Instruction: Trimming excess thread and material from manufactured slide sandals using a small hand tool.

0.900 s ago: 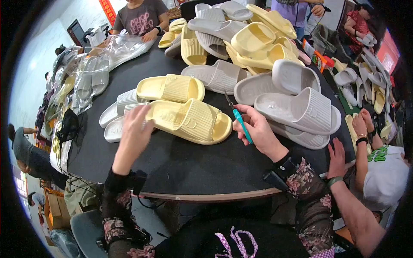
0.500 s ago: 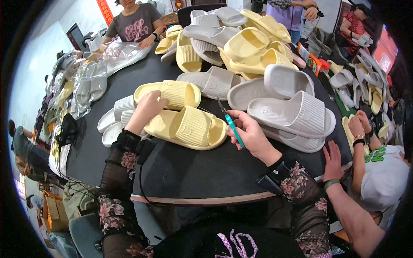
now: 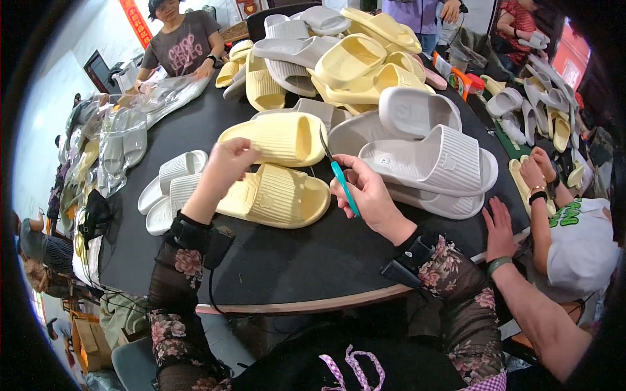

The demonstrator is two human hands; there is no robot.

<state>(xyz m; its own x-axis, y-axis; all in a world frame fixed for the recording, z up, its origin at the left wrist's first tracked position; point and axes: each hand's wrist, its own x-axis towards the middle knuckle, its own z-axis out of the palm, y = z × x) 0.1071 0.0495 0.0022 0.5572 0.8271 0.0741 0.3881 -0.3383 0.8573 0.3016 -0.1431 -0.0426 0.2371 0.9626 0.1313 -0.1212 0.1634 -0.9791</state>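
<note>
My left hand (image 3: 229,163) is closed, its thumb and fingers gripping the near left side of a yellow slide slipper (image 3: 287,140) with a ribbed strap. The slipper is tilted, its toe to the right. A second yellow slipper (image 3: 277,195) lies just nearer on the table, its toe also to the right. My right hand (image 3: 368,199) is wrapped round teal-handled thread snips (image 3: 341,182). Their dark blades point up and lie right by the toe edge of the gripped slipper. Whether they touch it I cannot tell.
A pile of yellow and grey slippers (image 3: 349,62) rises at the back of the black table (image 3: 274,264). Grey slippers (image 3: 424,159) lie right of my hand, a small pale pair (image 3: 173,189) at left. A co-worker's hand (image 3: 501,228) rests on the right edge. Bagged slippers (image 3: 124,140) lie far left.
My left hand has lifted and tilted the farther yellow slipper, shifting it right toward the snips. The snips' tips now lie by its toe edge. The whole view has shifted slightly.
</note>
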